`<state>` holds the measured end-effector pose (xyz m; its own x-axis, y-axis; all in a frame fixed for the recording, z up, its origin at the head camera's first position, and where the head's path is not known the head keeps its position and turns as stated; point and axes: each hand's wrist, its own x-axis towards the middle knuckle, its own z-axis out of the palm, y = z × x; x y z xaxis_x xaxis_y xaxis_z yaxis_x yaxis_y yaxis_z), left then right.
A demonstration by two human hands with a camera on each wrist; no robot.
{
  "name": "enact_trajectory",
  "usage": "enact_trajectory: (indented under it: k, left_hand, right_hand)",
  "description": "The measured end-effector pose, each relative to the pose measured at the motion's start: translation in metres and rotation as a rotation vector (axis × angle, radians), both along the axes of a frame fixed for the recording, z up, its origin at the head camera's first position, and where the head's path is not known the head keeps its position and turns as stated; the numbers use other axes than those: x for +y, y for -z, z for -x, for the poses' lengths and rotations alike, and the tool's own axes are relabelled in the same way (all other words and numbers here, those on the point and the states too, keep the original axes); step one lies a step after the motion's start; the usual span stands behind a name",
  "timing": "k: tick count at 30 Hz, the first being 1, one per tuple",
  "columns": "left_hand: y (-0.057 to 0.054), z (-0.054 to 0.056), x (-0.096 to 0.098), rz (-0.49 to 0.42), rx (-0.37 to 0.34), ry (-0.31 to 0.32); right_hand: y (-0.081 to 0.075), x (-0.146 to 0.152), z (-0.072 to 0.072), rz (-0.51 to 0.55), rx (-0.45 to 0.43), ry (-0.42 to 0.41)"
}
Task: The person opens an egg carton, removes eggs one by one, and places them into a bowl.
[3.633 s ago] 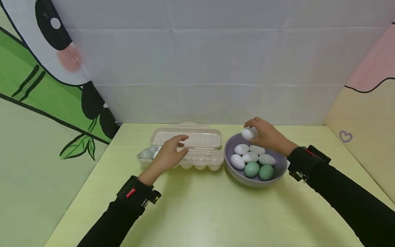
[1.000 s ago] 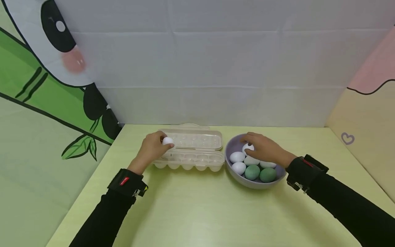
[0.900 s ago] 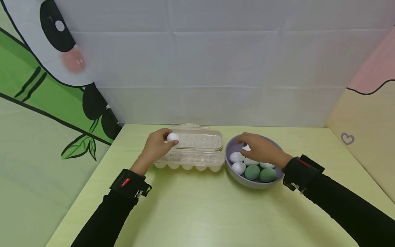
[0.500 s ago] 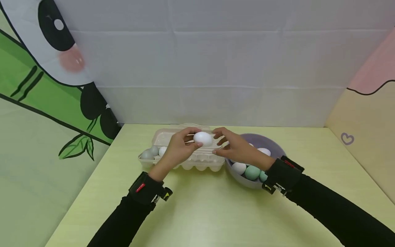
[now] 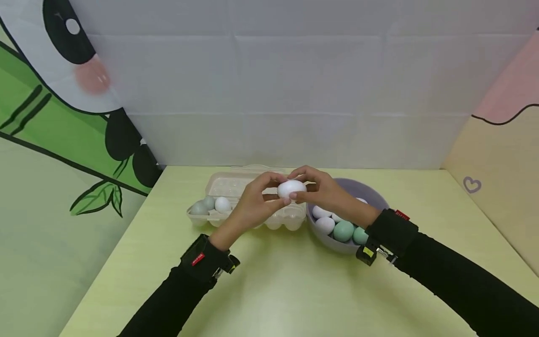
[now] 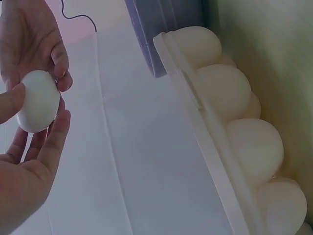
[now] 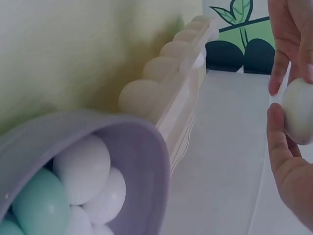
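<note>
A white egg (image 5: 292,189) is held up between my two hands, in front of the carton's right half. My left hand (image 5: 257,199) grips its left end between thumb and fingers. From the other side, my right hand (image 5: 324,189) pinches the egg's right end. The wrist views show fingertips of both hands around the shell. Behind and below is an opened clear plastic egg carton (image 5: 198,221); its left end holds pale grey-green eggs (image 5: 199,208) and a white egg (image 5: 222,204). Under my right wrist, a purple-grey bowl (image 5: 370,192) holds white eggs (image 5: 325,225) and green eggs (image 5: 343,231).
The carton's lid (image 5: 227,183) lies folded back toward the white backdrop (image 5: 303,93). Carton and bowl stand side by side near the rear edge of the pale yellow table (image 5: 286,290). Printed side panels flank the table, the left one (image 5: 42,234) with leaves.
My left hand has carried the white egg rightward from the carton's left end. My right hand has left the bowl empty, moved left and taken hold of the same egg.
</note>
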<state>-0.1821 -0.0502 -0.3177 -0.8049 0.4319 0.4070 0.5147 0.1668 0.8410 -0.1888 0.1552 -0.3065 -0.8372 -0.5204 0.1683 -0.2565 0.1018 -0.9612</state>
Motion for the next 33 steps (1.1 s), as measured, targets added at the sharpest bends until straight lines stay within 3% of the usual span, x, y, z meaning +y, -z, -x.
enact_trajectory:
  k: [6, 9, 15, 20, 29, 33]
  left_hand:
    - [-0.004, 0.001, -0.012, 0.149, 0.094, -0.063]
    - [-0.006, 0.004, -0.027, 0.203, 0.089, -0.094]
    - [-0.01, 0.017, -0.063, 0.296, 0.007, -0.187]
    - [-0.009, 0.024, -0.087, 0.332, -0.093, -0.273]
    - [0.002, 0.027, -0.108, 0.423, -0.207, -0.335]
    - [0.006, 0.032, -0.116, 0.461, -0.219, -0.36]
  right_hand:
    - [-0.007, 0.021, 0.001, -0.136, -0.005, 0.098]
    - [-0.01, 0.036, 0.006, -0.222, -0.025, 0.154]
    - [-0.006, 0.07, 0.019, -0.395, -0.031, 0.243]
    - [0.009, 0.09, 0.034, -0.521, 0.019, 0.28]
    - [0.041, 0.098, 0.054, -0.769, 0.254, 0.223]
    - [0.051, 0.096, 0.056, -0.828, 0.298, 0.189]
